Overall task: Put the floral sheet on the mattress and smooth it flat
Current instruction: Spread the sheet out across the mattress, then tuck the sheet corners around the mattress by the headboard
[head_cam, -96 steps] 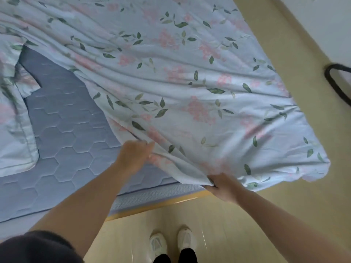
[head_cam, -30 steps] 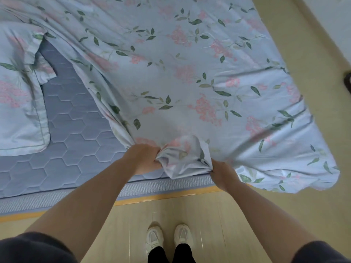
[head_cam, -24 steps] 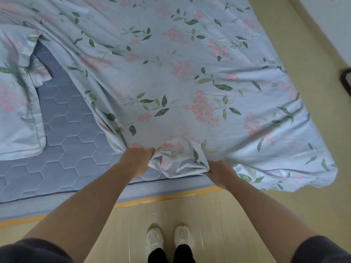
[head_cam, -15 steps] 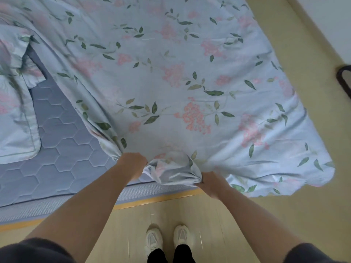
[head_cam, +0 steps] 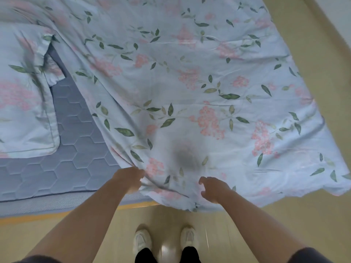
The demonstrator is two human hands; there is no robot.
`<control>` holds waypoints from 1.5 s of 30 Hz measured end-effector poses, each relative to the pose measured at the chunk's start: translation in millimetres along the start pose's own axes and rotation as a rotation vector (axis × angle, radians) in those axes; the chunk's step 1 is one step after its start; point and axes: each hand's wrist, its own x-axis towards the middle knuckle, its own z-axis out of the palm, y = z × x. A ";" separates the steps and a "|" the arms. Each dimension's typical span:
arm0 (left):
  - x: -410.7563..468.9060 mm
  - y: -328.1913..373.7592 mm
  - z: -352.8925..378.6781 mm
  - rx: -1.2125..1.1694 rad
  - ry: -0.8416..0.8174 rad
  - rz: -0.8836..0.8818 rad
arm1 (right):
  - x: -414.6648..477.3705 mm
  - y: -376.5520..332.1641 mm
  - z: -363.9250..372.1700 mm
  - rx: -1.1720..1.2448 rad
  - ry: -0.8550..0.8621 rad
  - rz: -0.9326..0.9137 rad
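The floral sheet, pale blue with pink flowers and green leaves, covers the right part of the grey-blue quilted mattress and hangs over its near and right edges. Its left edge runs diagonally, leaving the mattress bare on the left. My left hand grips the sheet at the near end of that diagonal edge. My right hand hovers just over the sheet's near hem, fingers loosely curled, holding nothing. The cloth between my hands lies fairly flat, with a dark shadow patch on it.
A pillow in matching floral cloth lies on the mattress at the left. The orange-brown bed frame edge runs below the mattress. Beige floor lies in front and to the right. My white shoes stand close to the bed.
The bunch of sheet I held between both hands has dropped and spread out flat. My right hand has let go of the hem, and my hands have moved apart.
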 end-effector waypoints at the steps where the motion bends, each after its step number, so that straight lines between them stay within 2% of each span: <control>1: -2.1 -9.8 0.6 -0.020 -0.046 0.005 | 2.5 -12.3 -4.8 -0.008 -0.009 -0.012; 3: -4.3 -31.2 5.0 -0.067 -0.097 0.012 | 6.5 -36.9 -10.9 -0.029 -0.031 -0.035; 7: -8.2 -95.7 -0.1 -0.140 -0.092 0.025 | 22.2 -99.0 -20.4 -0.009 -0.022 -0.041; 13: -17.6 -260.2 -14.8 -0.052 -0.029 0.013 | 60.0 -231.3 -38.0 0.040 -0.007 0.013; 19: -34.9 -419.4 -38.0 -0.071 0.064 -0.166 | 97.7 -385.4 -66.1 0.174 0.006 -0.048; 26: -45.0 -533.0 -29.3 -0.346 0.330 -0.413 | 158.1 -520.8 -111.7 0.306 0.008 -0.145; 31: -27.4 -628.0 -27.0 -0.548 0.543 -0.554 | 211.7 -614.4 -135.6 0.374 0.083 -0.204; 34: -5.0 -687.6 -26.5 -0.738 0.684 -0.629 | 253.6 -665.5 -147.8 0.593 0.127 -0.196; 37: 28.4 -750.7 -34.5 -1.084 0.839 -0.617 | 304.6 -712.0 -157.8 0.963 0.165 -0.169; 40: 61.5 -792.7 -31.5 -1.582 0.892 -0.529 | 349.9 -750.0 -146.2 1.264 0.162 -0.153; 41: 67.4 -799.9 -30.9 -1.680 0.871 -0.494 | 360.9 -761.2 -140.1 1.310 0.168 -0.174; 43: 72.1 -803.1 -35.7 -1.702 0.775 -0.415 | 373.4 -777.4 -142.0 1.306 0.212 -0.158; 44: 72.9 -802.4 -42.4 -1.666 0.759 -0.433 | 377.3 -781.1 -149.3 1.237 0.303 -0.141; 45: 70.9 -802.5 -55.8 -1.629 0.819 -0.451 | 380.4 -785.6 -166.1 1.133 0.407 -0.146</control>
